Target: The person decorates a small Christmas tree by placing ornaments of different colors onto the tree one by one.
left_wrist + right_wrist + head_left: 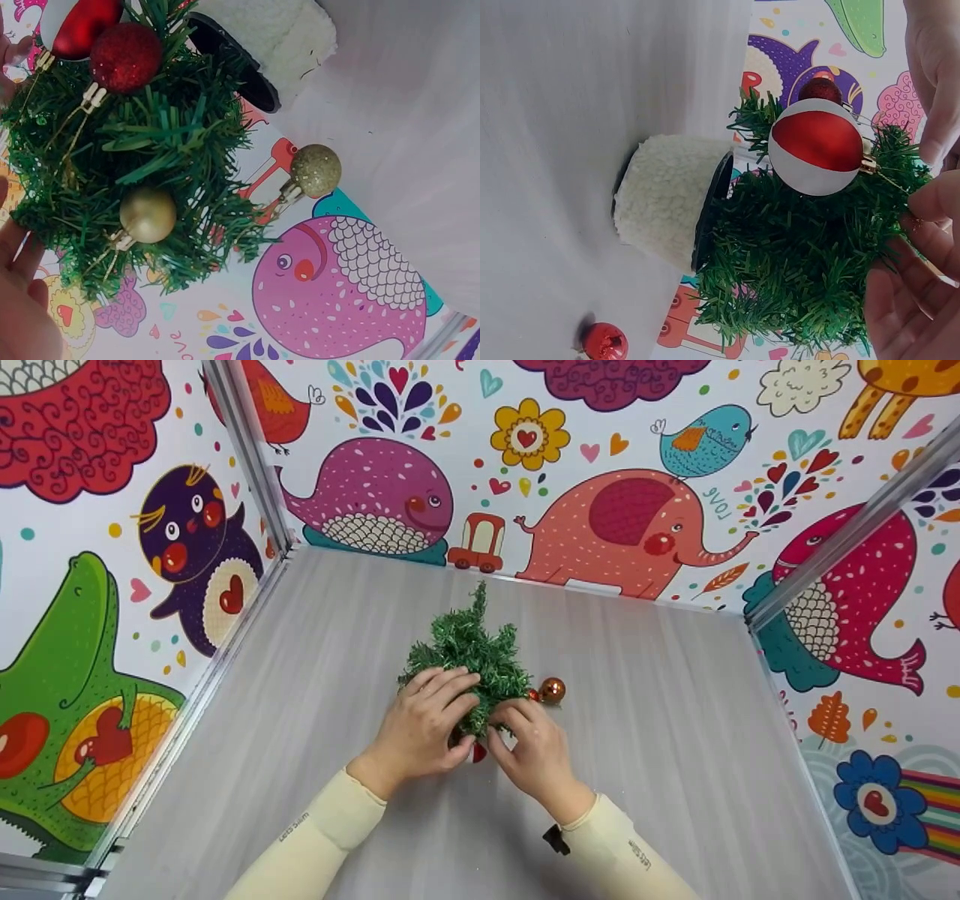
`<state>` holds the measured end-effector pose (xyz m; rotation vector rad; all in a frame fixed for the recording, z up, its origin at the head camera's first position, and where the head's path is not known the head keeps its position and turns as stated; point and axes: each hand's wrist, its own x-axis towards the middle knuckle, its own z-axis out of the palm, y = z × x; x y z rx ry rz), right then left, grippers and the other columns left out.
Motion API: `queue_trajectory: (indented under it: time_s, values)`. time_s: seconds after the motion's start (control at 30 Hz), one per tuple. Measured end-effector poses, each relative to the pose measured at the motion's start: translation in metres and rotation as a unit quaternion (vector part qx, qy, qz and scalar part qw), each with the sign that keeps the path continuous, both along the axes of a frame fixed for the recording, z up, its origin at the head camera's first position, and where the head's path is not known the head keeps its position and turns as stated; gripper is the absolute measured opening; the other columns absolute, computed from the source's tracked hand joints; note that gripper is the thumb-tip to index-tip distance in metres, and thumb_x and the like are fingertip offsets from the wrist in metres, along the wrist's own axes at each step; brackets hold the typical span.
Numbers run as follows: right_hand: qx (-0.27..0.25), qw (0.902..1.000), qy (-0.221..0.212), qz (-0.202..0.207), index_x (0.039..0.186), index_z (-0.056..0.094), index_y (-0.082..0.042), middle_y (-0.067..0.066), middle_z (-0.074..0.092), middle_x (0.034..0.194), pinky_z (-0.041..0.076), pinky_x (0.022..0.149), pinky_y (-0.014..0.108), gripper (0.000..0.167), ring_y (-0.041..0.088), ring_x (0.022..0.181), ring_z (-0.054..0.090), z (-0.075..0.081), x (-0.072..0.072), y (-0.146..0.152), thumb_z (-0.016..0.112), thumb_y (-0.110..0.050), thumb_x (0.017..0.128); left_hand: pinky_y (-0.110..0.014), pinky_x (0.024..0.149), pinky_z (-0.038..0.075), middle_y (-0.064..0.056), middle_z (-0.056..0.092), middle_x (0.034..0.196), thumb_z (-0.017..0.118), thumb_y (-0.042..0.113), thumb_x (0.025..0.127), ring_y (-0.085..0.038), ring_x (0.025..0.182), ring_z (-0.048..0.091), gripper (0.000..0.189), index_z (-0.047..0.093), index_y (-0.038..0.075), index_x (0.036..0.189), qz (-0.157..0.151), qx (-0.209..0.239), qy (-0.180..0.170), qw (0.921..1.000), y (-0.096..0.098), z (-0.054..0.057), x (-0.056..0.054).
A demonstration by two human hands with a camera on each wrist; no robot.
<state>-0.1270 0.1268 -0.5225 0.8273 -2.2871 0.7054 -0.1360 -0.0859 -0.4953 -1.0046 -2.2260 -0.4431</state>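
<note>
A small green artificial Christmas tree (480, 649) stands in a pot (664, 202) with white fleecy covering and a black rim. My left hand (427, 724) rests on the tree's left side, its fingers extended over the branches. With thumb and finger, my right hand (536, 746) pinches the gold cord (892, 182) of a red-and-white bauble (815, 146) at the front of the tree. A dark red glittery bauble (126, 58) hangs beside that one. On the left side hang a matte gold bauble (148, 215) and a glittery gold one (315, 171).
A shiny bauble (553, 690) shows just right of the tree, with a smaller red one (533, 695) close by. A shiny red bauble (605, 341) lies on the grey tabletop (660, 750) near the pot. Walls printed with cartoon animals enclose the table.
</note>
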Motion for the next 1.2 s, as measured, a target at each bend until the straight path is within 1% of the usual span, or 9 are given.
queue_trajectory:
  time_s: [0.1, 0.2, 0.37, 0.47, 0.57, 0.7, 0.83, 1.03, 1.2]
  values:
    - [0.0, 1.0, -0.002, 0.003, 0.092, 0.068, -0.018, -0.006, 0.065, 0.101, 0.053, 0.063, 0.025, 0.005, 0.008, 0.088, 0.06, 0.0, 0.001, 0.001, 0.068, -0.016, 0.087, -0.044, 0.111, 0.032, -0.007, 0.059, 0.137, 0.076, 0.04, 0.072, -0.025, 0.131, 0.05, 0.056, 0.067, 0.011, 0.119, 0.003, -0.003, -0.001, 1.0, 0.001, 0.0, 0.0]
    - [0.002, 1.0, -0.004, 0.001, 0.095, 0.068, -0.019, -0.007, 0.065, 0.102, 0.052, 0.063, 0.024, 0.009, 0.007, 0.089, 0.06, 0.001, 0.002, 0.003, 0.07, -0.016, 0.087, -0.045, 0.111, 0.032, -0.008, 0.055, 0.141, 0.077, 0.046, 0.074, -0.026, 0.134, 0.046, 0.064, 0.065, 0.012, 0.126, 0.009, -0.008, 0.0, 0.9999, 0.001, 0.0, 0.0]
    - [-0.003, 1.0, 0.0, 0.002, 0.1, 0.069, -0.017, -0.006, 0.065, 0.105, 0.051, 0.065, 0.023, 0.013, 0.006, 0.087, 0.06, 0.0, 0.004, 0.009, 0.07, -0.017, 0.087, -0.045, 0.111, 0.032, -0.01, 0.05, 0.147, 0.078, 0.048, 0.074, -0.027, 0.138, 0.041, 0.066, 0.066, 0.012, 0.128, 0.019, -0.011, -0.006, 0.9997, 0.001, -0.001, -0.001]
    - [-0.015, 0.9999, 0.003, 0.008, 0.103, 0.069, -0.015, -0.003, 0.065, 0.108, 0.052, 0.068, 0.024, 0.016, 0.009, 0.092, 0.061, -0.001, 0.003, 0.017, 0.071, -0.015, 0.087, -0.045, 0.111, 0.031, -0.011, 0.049, 0.148, 0.08, 0.05, 0.072, -0.027, 0.139, 0.04, 0.068, 0.067, 0.012, 0.127, 0.023, -0.012, -0.008, 0.9996, 0.001, -0.002, -0.002]
    - [-0.031, 0.9995, -0.001, 0.005, 0.108, 0.068, -0.012, -0.001, 0.065, 0.111, 0.053, 0.067, 0.026, 0.022, 0.012, 0.094, 0.061, -0.001, 0.0, 0.028, 0.072, -0.011, 0.086, -0.045, 0.112, 0.031, -0.011, 0.048, 0.149, 0.079, 0.052, 0.073, -0.028, 0.139, 0.04, 0.069, 0.066, 0.012, 0.128, 0.026, -0.015, -0.01, 0.9995, 0.001, -0.002, -0.003]
    - [-0.052, 0.998, -0.022, -0.03, 0.113, 0.068, -0.011, -0.001, 0.066, 0.114, 0.054, 0.062, 0.027, 0.029, 0.016, 0.092, 0.062, -0.004, -0.006, 0.048, 0.072, -0.009, 0.085, -0.044, 0.113, 0.03, -0.011, 0.048, 0.149, 0.077, 0.054, 0.075, -0.028, 0.139, 0.041, 0.07, 0.065, 0.012, 0.129, 0.028, -0.023, -0.017, 0.9992, 0.0, -0.001, -0.003]
    - [-0.043, 0.9948, -0.048, -0.079, 0.118, 0.067, -0.012, -0.001, 0.067, 0.111, 0.056, 0.062, 0.029, 0.037, 0.016, 0.09, 0.064, -0.01, -0.014, 0.069, 0.074, -0.006, 0.082, -0.043, 0.114, 0.028, -0.011, 0.049, 0.148, 0.076, 0.055, 0.077, -0.028, 0.138, 0.042, 0.069, 0.065, 0.012, 0.13, 0.031, -0.031, -0.023, 0.9988, 0.0, 0.0, -0.003]
    - [-0.002, 0.9852, -0.101, -0.139, 0.122, 0.066, -0.015, 0.001, 0.066, 0.108, 0.055, 0.061, 0.033, 0.039, 0.017, 0.088, 0.065, -0.032, -0.024, 0.097, 0.074, -0.015, 0.084, -0.043, 0.113, 0.03, -0.01, 0.048, 0.149, 0.074, 0.056, 0.079, -0.028, 0.137, 0.043, 0.069, 0.063, 0.013, 0.132, 0.032, -0.035, -0.024, 0.9986, 0.0, 0.0, -0.004]
    - [0.014, 0.9783, -0.135, -0.157, 0.125, 0.065, -0.013, 0.005, 0.067, 0.111, 0.054, 0.061, 0.041, 0.043, 0.021, 0.091, 0.066, -0.051, -0.033, 0.113, 0.075, -0.015, 0.083, -0.043, 0.113, 0.03, -0.01, 0.046, 0.151, 0.076, 0.055, 0.078, -0.028, 0.137, 0.043, 0.073, 0.061, 0.013, 0.135, 0.029, -0.032, -0.027, 0.9987, 0.001, 0.0, -0.005]
